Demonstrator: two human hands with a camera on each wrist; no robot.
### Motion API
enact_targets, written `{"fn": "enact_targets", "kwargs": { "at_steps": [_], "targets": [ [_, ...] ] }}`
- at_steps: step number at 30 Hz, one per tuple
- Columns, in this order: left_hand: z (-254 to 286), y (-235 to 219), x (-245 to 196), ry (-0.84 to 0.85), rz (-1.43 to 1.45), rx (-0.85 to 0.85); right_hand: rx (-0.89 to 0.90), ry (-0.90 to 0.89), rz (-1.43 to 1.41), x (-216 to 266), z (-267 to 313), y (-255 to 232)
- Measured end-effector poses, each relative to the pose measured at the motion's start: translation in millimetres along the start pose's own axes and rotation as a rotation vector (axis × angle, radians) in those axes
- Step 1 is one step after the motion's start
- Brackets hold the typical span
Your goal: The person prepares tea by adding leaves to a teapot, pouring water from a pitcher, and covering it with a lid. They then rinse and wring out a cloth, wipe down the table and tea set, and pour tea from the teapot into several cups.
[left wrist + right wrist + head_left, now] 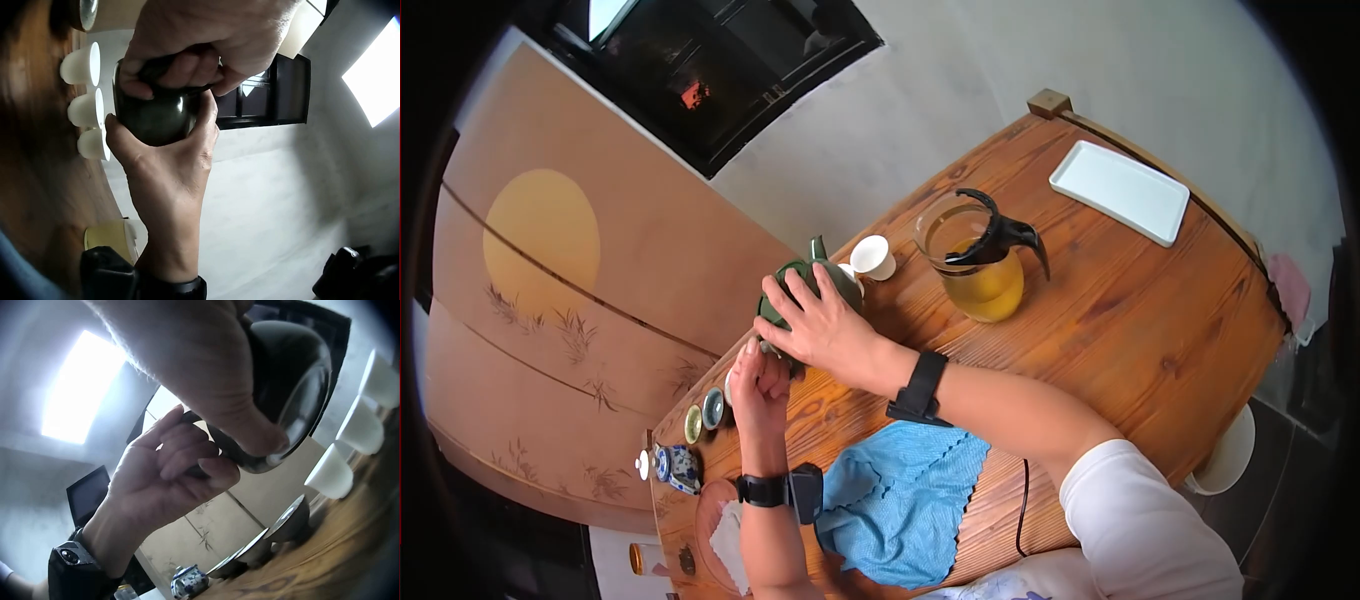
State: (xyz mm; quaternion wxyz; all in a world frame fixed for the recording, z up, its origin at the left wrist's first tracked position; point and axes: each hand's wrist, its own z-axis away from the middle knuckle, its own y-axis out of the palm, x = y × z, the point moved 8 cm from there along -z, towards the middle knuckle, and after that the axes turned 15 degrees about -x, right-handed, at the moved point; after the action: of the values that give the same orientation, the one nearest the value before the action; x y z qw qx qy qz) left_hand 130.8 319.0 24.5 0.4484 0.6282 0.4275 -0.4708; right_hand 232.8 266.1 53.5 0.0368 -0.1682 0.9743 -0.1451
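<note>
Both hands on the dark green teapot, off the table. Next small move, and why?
Probably tip the teapot gently toward the white cup by its spout. The right hand covers the top, the left hand cups the body from the side, so it looks steadied. The row of white cups sits close, so keep the move slow.

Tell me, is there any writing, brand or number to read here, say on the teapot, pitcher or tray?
None can be read.
Teapot, held by both hands: plain dark green.
Glass pitcher: no label.
White tray: blank.
Small blue-and-white pot: painted pattern only, no letters visible.
</note>
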Motion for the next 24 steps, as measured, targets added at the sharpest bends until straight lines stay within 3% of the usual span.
{"fn": "enact_targets", "kwargs": {
  "at_steps": [4,9,10,15,17,19,24],
  "targets": [
    [37.4,-23.5,-11.9,0.017,0.067,-0.074,0.037,-0.083,-0.063,38.3,-3.3,-13.4],
    [106.2,-64.0,-33.1,-0.018,0.029,-0.407,0.141,-0.168,-0.303,105.2,-1.8,-22.4],
    [117.4,-80.2,-30.3,-0.02,0.062,-0.404,0.152,-0.267,-0.214,122.2,-3.2,-25.3],
    [195.5,-147.2,-32.8,0.048,0.23,-0.447,0.237,-0.31,-0.545,213.9,5.0,-32.5],
    [224.1,-174.7,-40.4,0.069,0.185,-0.608,0.226,-0.31,-0.696,247.4,6.6,-32.0],
    [243.3,-197.3,-47.9,0.116,0.157,-0.683,0.231,-0.363,-0.777,273.6,4.6,-28.4],
    [279.8,-261.1,-55.2,0.209,0.075,-0.822,0.349,-0.257,-1.147,308.2,4.0,-21.1]
  ]
}}
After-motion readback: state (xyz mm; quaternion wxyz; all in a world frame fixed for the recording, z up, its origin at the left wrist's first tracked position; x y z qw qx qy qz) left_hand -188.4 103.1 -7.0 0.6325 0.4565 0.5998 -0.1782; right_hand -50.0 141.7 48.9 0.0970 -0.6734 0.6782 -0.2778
